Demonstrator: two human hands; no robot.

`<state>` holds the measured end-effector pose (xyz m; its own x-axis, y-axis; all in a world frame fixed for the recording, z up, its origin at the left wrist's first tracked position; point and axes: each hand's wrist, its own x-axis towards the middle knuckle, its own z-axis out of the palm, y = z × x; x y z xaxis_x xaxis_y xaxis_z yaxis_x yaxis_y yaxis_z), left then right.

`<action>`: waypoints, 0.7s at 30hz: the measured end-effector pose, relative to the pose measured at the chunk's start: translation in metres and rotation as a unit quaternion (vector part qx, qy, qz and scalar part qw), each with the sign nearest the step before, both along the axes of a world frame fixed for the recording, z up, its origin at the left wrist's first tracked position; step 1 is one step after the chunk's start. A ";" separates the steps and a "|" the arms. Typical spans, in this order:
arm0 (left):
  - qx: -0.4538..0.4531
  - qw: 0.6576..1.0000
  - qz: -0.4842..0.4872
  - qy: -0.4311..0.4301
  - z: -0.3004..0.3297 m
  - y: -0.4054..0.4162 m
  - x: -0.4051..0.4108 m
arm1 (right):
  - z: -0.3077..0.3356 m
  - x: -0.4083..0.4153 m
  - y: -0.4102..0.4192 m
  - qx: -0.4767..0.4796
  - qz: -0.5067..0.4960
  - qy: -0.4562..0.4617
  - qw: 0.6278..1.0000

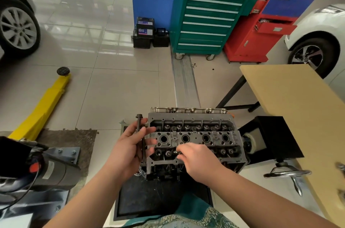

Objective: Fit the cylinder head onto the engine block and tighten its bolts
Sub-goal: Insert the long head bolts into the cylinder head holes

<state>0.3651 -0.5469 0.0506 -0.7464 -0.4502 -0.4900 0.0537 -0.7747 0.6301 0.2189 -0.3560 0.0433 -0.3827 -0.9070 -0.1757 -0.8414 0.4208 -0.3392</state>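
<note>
Workshop floor, viewed from above, left to right.

Far left: a yellow lift arm (47, 104) lying across pale tiles, with a dark motor unit (37, 164) in front of it. Neither touching the work.

Left of centre: left hand (130, 143), palm up, fingers loosely curled round long black bolts (138, 125). One standing upright with its flanged top above the fingertips, at least one more lying against the palm; exact count hard to tell. Held just beside the left end of the engine, not over it.

Centre: cylinder head (194, 138) already sitting on the engine block (168, 170), on a dark stand. Four round wells in a row along the top, valve springs either side.

Just right of centre: right hand (196, 160) resting on the near edge of the cylinder head, fingertips pinched together on something small and metallic, probably a bolt top being started by hand; too small to confirm.

Right: a handwheel (287, 172) on the stand, and a tan table (291, 101) beyond it.

Likely risks from here: cross-threading, if a bolt goes in at a tilt. Loose grip on the spare bolts, so one slipping and dropping onto the valve gear or into an open well. Uneven clamping or a warped joint, if bolts get tightened fully one at a time rather than in sequence.
</note>
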 end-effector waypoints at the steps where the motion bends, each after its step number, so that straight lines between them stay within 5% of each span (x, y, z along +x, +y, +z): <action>1: 0.000 1.000 0.000 0.001 0.000 0.001 0.000 | -0.002 0.001 0.001 0.004 0.006 -0.001 1.000; 6: 0.004 1.000 -0.015 0.013 -0.003 0.009 0.000 | -0.009 0.001 -0.004 -0.049 -0.030 0.049 0.997; 11: -0.021 0.998 -0.063 0.011 -0.002 0.019 -0.003 | -0.026 0.010 -0.013 0.144 -0.020 0.086 0.986; 14: -0.108 0.982 -0.156 -0.021 -0.001 0.020 -0.002 | -0.016 0.009 -0.008 0.007 -0.123 -0.037 0.992; 17: -0.198 0.930 -0.307 -0.031 0.001 0.022 -0.002 | 0.008 0.006 -0.007 -0.122 -0.225 -0.325 0.910; 21: -0.238 0.885 -0.399 -0.027 0.002 0.036 -0.008 | 0.022 0.003 0.003 -0.124 -0.201 -0.302 0.924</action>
